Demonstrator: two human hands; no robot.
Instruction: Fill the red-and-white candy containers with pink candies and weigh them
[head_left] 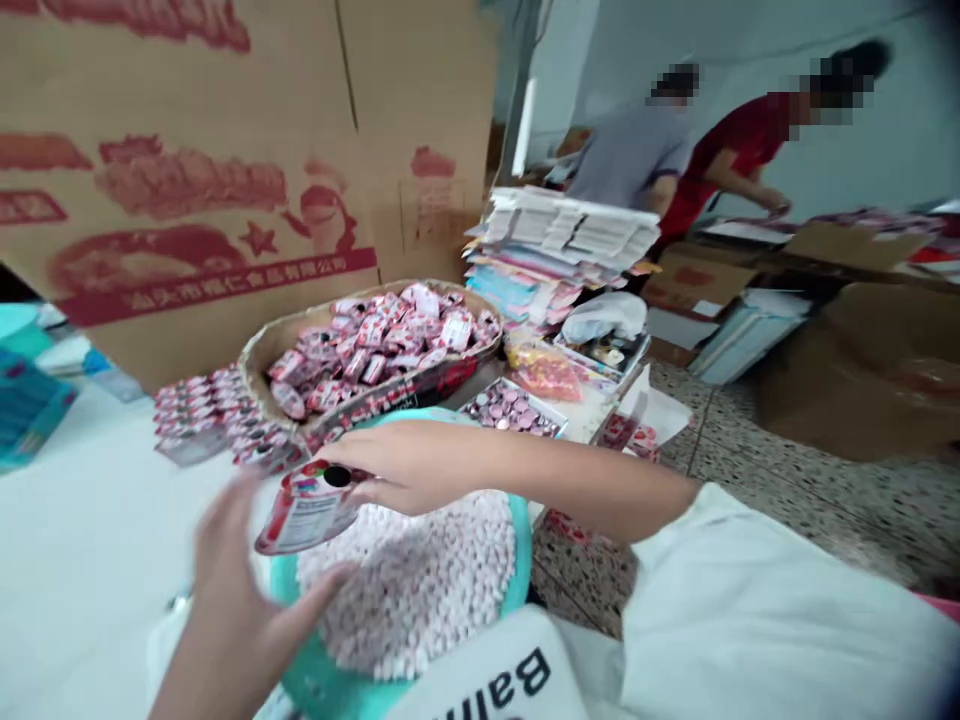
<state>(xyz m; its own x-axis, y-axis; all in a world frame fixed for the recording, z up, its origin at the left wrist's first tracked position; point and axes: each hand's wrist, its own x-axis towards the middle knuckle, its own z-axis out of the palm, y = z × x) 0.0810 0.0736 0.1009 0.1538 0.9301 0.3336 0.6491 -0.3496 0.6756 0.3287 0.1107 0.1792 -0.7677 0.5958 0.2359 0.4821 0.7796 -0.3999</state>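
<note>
My right hand (390, 465) reaches in from the right and grips a red and white printed pack (304, 515) that has a round dark spot near its top. To the left, my left hand (251, 600) is blurred, its thumb and fingers spread apart with nothing between them. Below the pack stands a turquoise basin (523, 555) full of small pale pink pieces (427, 580). Rows of similar packs (199, 405) stand on the white table (82, 560), just beyond my hands.
An oval tray (262, 355) heaped with small wrapped packs lies behind the basin, beside a box of round pink pieces (514, 405). Stacked papers (562, 240) rise behind. A large carton (247, 180) stands at the back left. Two people work at the far right.
</note>
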